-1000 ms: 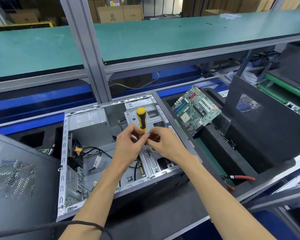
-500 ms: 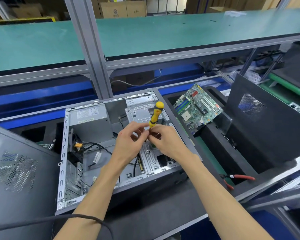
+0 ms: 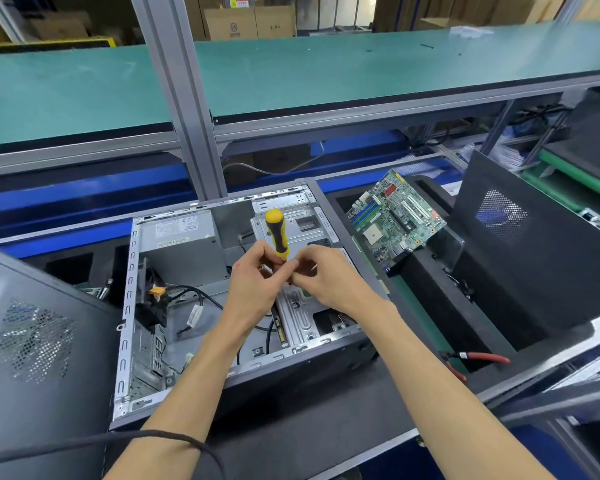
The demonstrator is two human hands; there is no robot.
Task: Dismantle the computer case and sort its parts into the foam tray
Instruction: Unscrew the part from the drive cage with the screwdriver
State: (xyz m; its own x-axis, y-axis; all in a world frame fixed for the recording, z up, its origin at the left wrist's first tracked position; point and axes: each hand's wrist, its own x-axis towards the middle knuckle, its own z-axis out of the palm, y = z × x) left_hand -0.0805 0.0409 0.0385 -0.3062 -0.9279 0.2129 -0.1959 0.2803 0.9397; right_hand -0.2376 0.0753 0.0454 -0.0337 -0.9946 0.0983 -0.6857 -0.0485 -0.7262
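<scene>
Head view: computer case (image 3: 174, 348), opened, lying on its side on the bench. Left hand (image 3: 257, 289) grips a yellow-and-black screwdriver (image 3: 277, 233), handle upright, above the metal drive cage (image 3: 302, 317). Right hand (image 3: 321, 277) pinches at the screwdriver's lower end; what it pinches cannot be told. Motherboard (image 3: 395, 216) leans in the black foam tray (image 3: 440, 289), right of the case. Red-handled pliers (image 3: 478, 358) lie at the tray's near edge.

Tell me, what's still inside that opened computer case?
Inside the computer case: a grey power supply, black cables and a metal drive cage. The hands and yellow screwdriver cover what lies beneath them.
</scene>
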